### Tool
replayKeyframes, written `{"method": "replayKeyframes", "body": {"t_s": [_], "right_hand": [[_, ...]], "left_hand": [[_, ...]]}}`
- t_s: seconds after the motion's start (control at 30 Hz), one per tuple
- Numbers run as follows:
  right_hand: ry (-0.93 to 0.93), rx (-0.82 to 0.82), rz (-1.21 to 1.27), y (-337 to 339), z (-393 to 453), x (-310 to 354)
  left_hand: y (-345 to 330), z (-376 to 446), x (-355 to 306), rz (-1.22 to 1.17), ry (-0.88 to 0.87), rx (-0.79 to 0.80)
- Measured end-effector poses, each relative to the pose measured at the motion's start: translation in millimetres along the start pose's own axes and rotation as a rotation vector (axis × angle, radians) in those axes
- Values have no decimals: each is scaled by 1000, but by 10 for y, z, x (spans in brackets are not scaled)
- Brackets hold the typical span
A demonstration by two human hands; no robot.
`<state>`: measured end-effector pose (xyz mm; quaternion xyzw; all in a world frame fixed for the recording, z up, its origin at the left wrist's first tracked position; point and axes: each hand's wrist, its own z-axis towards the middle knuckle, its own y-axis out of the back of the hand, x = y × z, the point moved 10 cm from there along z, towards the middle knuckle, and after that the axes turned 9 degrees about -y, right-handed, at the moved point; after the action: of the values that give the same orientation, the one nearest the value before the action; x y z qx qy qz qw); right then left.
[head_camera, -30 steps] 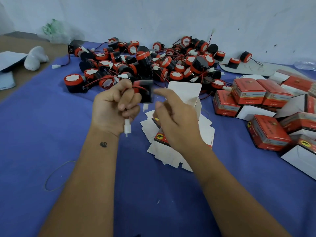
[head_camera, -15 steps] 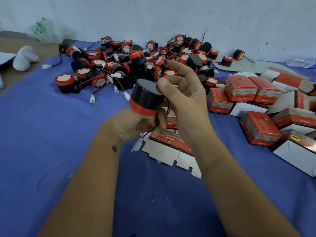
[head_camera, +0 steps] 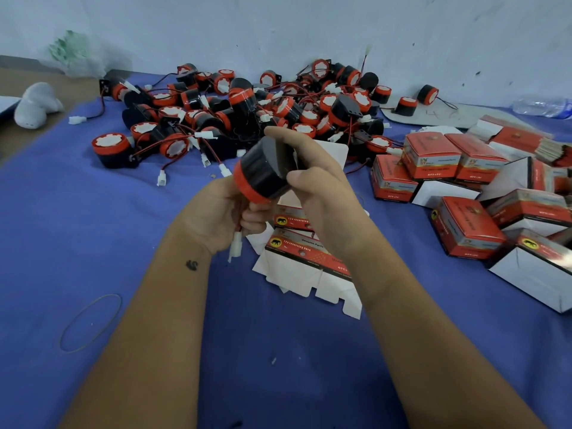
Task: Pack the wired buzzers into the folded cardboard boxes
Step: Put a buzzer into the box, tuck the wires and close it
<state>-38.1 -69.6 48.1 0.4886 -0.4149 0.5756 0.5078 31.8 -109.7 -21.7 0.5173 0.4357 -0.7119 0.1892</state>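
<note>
Soft even light, wide-angle edge distortion

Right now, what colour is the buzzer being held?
Black body with a red band at one end, seen in the head view: buzzer.

Hands: 2, left hand and right hand, w/ 1 held buzzer between them; 1 white connector hangs below the left. Beyond the hands: buzzer pile, too tangled for an exact no., approx. several dozen. Far right of pile: 2 stray buzzers. Right of right hand: closed red boxes, approx. 10, some cut off at edge. Under the hands: flat unfolded boxes, at least 2. Near left forearm: 1 rubber band.
</note>
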Motion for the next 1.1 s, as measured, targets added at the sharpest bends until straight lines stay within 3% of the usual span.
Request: {"method": "replayKeyframes", "body": {"t_s": [0.13, 0.3, 0.47, 0.57, 0.63, 0.73, 0.87, 0.97, 1.1], "right_hand": [[44, 4, -34, 19, 7, -4], [81, -77, -143, 34, 12, -17], [195, -245, -312, 80, -45, 106], [152, -315, -218, 166, -64, 89], [119, -319, -174, 206, -49, 59], [103, -332, -127, 263, -38, 23], [216, -421, -342, 283, -90, 157], [339, -423, -486, 187, -126, 250], [439, -411, -618, 143, -156, 360]], "left_hand": [[144, -10, -47, -124, -68, -106], [122, -10, -103, -109, -110, -103], [84, -34, -326, -5, -318, -38], [111, -36, -488, 55, -453, -87], [150, -52, -593, 204, -555, -171], [42, -75, -698, 622, -676, -196], [-290, -169, -795, 1188, -925, -205], [-378, -256, -841, 1287, -1047, -291], [-331, -353, -889, 1093, -1144, -313]]}}
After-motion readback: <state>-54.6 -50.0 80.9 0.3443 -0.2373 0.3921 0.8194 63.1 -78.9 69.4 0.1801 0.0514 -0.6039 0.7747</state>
